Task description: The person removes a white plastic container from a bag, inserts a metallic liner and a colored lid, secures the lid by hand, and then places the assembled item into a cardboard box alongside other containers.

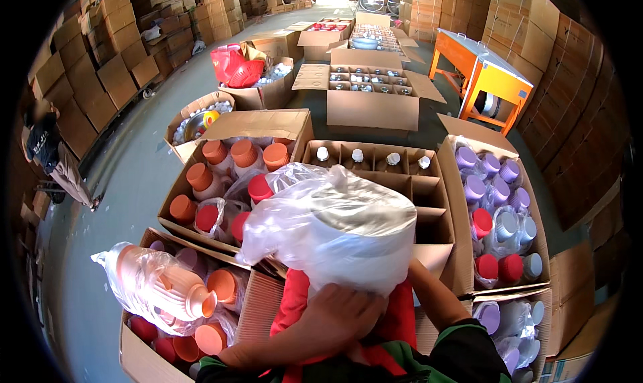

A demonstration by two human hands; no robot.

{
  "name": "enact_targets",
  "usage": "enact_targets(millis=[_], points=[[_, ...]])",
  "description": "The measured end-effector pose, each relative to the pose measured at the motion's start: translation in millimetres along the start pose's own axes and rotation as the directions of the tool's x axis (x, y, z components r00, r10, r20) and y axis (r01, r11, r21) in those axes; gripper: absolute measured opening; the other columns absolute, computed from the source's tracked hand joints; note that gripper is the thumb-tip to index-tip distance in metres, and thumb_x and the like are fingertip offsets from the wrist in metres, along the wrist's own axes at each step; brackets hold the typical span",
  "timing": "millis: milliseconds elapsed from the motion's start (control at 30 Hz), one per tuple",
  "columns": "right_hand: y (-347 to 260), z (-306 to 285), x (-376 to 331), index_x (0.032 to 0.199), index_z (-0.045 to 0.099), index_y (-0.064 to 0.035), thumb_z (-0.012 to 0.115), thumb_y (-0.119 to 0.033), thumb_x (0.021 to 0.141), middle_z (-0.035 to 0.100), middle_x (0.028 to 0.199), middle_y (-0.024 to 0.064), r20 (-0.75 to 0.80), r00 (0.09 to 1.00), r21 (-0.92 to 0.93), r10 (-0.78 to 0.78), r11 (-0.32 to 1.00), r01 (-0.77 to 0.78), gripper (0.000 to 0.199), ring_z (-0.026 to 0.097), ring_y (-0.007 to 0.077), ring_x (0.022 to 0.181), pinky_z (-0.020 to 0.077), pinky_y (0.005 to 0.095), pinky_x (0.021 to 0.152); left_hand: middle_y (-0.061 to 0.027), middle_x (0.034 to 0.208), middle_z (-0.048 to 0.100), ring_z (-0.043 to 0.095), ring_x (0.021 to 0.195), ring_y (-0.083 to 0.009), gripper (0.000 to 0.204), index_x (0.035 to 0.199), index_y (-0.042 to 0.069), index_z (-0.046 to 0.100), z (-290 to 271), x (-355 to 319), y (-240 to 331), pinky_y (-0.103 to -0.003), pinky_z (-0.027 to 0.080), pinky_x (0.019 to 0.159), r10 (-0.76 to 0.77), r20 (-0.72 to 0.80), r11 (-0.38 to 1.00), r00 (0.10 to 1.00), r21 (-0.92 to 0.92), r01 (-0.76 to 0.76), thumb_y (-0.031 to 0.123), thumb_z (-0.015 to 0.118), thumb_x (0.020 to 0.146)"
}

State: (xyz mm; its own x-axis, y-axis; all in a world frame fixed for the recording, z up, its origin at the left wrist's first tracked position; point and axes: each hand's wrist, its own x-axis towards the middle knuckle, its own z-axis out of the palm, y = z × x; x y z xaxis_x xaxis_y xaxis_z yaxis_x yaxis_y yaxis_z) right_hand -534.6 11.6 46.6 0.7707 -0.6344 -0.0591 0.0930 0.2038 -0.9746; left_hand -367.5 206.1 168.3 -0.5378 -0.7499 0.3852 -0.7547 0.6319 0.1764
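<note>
A pale bluish-white round vessel [365, 249] in a clear plastic bag [281, 215] is in front of me, above my lap, blurred by motion. My left hand [345, 309] reaches across, its curled fingers closed on the lower edge of the vessel. The right forearm rises along the vessel's right side; my right hand [414, 270] goes behind it and its fingers are hidden. Just beyond stands a divided carton [439, 202] with several white-stoppered bottles [357, 157] in its far row. At my left, a bagged peach jug [164, 282] lies on top of an open carton [157, 356].
A carton [301, 125] of orange- and red-lidded jugs stands ahead left; one [462, 269] with purple, red and blue lids stands right. Farther on are open bottle cartons [372, 108], an orange-framed table [482, 68] and stacked boxes. A person [50, 145] is far left.
</note>
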Motion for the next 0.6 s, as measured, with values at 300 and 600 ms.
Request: enact_targets(millis=[300,600], points=[[-51,-26,-15,0.137,0.029,-0.0023,0.062,-0.035,0.084,0.042,0.131,0.0183,-0.290,0.902,0.071,-0.320,0.933,0.354,0.070,0.046,0.0282,0.118,0.0393,0.0405,0.099,-0.0110,0.108,0.059,0.053,0.108,-0.0213,0.027,0.107,0.000,0.060,72,-156,-73,-0.034,0.041,0.094,-0.246,0.804,-0.399,0.542,-0.593,0.699,0.017,0.062,0.086],[85,29,-73,0.136,0.031,0.0014,0.043,-0.019,0.091,0.036,0.138,0.0162,0.058,0.993,-0.772,-0.104,0.626,0.111,0.050,0.035,0.0315,0.126,0.0273,0.0427,0.106,-0.0146,0.135,0.040,0.036,0.127,-0.0234,0.076,0.141,0.002,0.025,99,-59,-69,-0.034,0.028,0.106,-0.760,0.134,-0.001,0.636,-0.979,0.205,0.024,0.064,0.080]])
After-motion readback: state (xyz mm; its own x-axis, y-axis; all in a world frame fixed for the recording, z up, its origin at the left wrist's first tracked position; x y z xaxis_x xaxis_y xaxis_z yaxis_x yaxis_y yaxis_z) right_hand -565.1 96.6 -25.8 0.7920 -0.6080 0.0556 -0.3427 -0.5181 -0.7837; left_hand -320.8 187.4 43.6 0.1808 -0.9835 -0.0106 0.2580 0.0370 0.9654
